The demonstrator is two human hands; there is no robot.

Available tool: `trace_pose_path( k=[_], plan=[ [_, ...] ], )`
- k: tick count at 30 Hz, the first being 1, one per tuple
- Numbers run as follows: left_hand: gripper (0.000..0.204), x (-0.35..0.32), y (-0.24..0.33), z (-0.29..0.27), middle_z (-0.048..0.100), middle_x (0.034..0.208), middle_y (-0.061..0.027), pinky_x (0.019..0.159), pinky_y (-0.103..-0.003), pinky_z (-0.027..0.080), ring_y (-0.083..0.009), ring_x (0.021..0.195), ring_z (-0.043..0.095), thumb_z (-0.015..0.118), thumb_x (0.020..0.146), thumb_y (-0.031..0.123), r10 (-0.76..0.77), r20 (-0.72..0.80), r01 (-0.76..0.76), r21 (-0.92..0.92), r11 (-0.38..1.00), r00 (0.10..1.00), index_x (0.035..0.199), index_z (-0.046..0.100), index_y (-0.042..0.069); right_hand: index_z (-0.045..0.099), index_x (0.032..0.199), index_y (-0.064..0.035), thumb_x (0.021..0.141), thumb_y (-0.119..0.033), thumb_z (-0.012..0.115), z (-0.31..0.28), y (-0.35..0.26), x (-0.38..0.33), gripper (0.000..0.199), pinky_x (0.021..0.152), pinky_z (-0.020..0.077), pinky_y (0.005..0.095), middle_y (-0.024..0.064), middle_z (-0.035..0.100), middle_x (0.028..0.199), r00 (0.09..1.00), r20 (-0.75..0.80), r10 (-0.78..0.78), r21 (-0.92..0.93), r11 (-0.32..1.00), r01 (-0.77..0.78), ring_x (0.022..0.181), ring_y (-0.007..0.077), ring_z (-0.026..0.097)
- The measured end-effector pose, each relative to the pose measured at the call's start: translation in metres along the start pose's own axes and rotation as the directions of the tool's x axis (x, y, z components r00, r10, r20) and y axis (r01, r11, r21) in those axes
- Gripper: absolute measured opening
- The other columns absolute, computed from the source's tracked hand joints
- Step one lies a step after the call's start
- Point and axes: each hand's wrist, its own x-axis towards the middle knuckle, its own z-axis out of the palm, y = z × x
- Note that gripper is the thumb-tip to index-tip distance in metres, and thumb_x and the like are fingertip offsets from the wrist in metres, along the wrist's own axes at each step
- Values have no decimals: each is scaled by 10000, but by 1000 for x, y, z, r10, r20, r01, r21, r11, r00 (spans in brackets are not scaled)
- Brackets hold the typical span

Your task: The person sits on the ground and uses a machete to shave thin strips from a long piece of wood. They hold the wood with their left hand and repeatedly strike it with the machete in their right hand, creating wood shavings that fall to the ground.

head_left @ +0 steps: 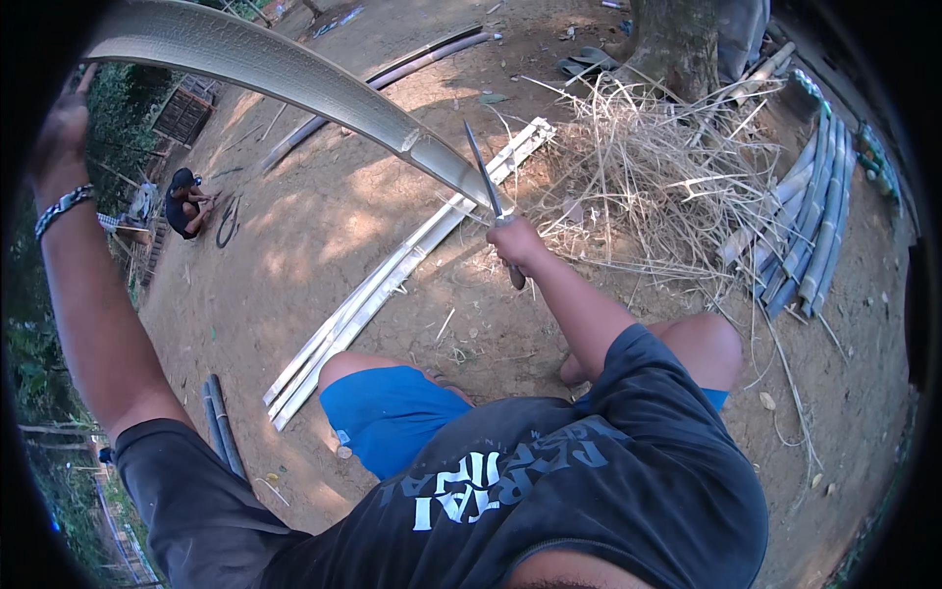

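A long, curved piece of split bamboo (294, 79), its pale inner face showing, arches from the upper left to the middle. My left hand (63, 137) is raised at the far left and grips its upper end; the dark rim of the picture partly hides the fingers. In the middle, my right hand (514, 243) is closed round the handle of a long knife (480, 165). The blade points up and away, beside the lower end of the split bamboo. Below it, pale split bamboo strips (368, 294) lie side by side on the ground.
A heap of thin bamboo shavings (657, 177) spreads at the right, below a tree trunk (675, 44). Bamboo poles (819, 211) lie beyond it. More poles (294, 142) lie farther off, and two dark ones (224, 427) near my left. Another person (183, 204) crouches at the left.
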Motion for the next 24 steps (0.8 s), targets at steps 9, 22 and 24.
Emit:
trace_pose_path(
  k=[9,22,24],
  plan=[
    [672,-100,-122,12,531,1283,-191,965,-407,451,-287,1115,551,637,891,429,-21,146,-6,180,984,989,1353,437,-16,586,1020,21,756,-232,665,-2,23,-14,374,765,501,401,201,654,906,982,-101,-161,-332,936,119,837,321,642],
    [728,-129,-122,-89,558,1240,-125,965,-420,474,-253,1145,529,757,799,433,-89,16,90,-39,995,996,1364,459,83,509,1092,-17,814,-150,586,22,-39,-65,318,848,476,487,242,640,977,879,52,-475,-282,837,469,949,409,614],
    [628,-142,-106,-90,581,1158,-99,946,-443,484,-244,1080,547,749,797,412,-91,74,97,-88,991,993,1289,500,112,532,1110,-35,821,-154,582,26,-40,-70,316,834,485,473,233,646,952,888,109,-447,-285,842,459,919,410,619]
  ],
)
